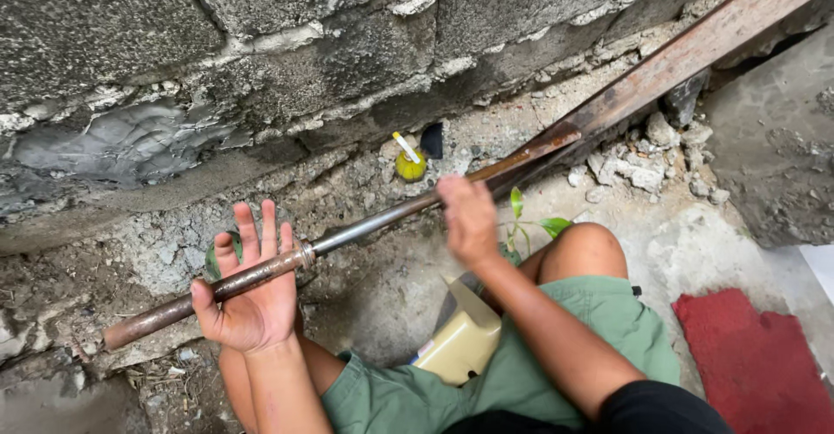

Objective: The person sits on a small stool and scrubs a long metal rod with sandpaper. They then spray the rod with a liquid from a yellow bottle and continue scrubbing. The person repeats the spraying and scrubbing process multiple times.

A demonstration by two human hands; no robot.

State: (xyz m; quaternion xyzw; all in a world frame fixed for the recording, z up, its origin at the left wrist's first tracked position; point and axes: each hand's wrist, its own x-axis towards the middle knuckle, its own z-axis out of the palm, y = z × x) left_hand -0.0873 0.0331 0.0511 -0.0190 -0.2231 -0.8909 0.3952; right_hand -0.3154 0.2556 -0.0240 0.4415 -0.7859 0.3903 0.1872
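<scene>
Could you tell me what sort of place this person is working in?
Probably an outdoor yard or building site corner: a rough block wall with oozing mortar, rubble on bare concrete, and a rusty rod across the left hand.

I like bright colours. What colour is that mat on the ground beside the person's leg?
Red. The mat shows in the head view, at the lower right on the concrete floor.

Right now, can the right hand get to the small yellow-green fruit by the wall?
Probably yes. The right hand sits on the metal rod, close to the fruit, with only bare rubble between; it would have to let go first.
</scene>
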